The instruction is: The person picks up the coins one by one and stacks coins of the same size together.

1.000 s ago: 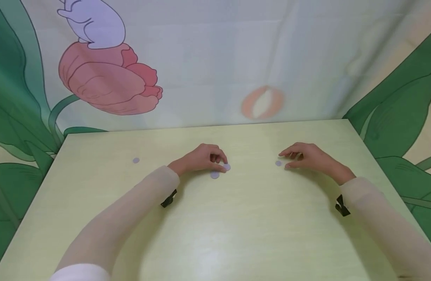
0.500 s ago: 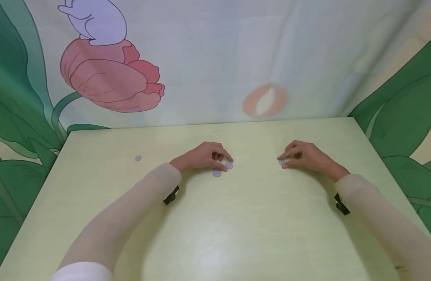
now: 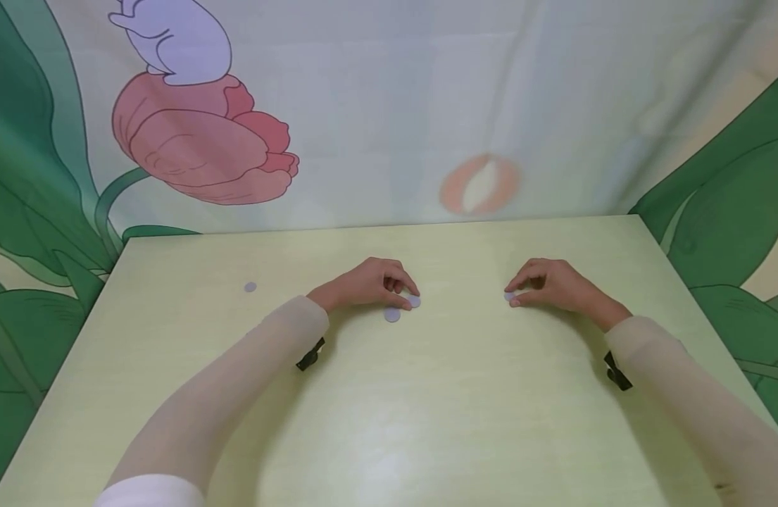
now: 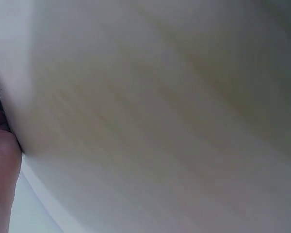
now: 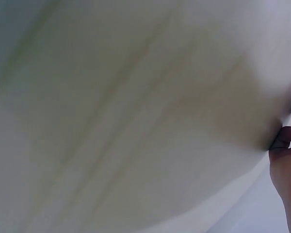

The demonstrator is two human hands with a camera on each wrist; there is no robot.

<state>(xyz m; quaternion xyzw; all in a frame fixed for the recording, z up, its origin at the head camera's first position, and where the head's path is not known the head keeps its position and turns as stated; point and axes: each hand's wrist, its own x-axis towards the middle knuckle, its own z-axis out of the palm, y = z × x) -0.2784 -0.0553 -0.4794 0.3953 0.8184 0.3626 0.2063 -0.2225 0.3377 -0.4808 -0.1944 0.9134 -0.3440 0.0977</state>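
Note:
In the head view my left hand (image 3: pixel 374 283) holds a small pale lilac disc (image 3: pixel 415 301) by its edges, between thumb and forefinger, low over the table. A second such disc (image 3: pixel 392 315) lies just below the thumb. Farther right, my right hand (image 3: pixel 549 283) pinches another pale disc (image 3: pixel 510 296), partly covered by the fingertips. One more disc (image 3: pixel 251 286) lies alone toward the left. Each wrist view catches only part of its hand at the picture's edge, and no disc shows there.
The pale yellow-green table (image 3: pixel 389 394) ends at the back against a printed curtain (image 3: pixel 363 127) with a flower and leaves. Dark clips (image 3: pixel 310 354) hang below both sleeves (image 3: pixel 236 380).
My right thumb and forefinger have closed in on the disc that lay between them. The left hand stays at its disc. The head view has shifted slightly.

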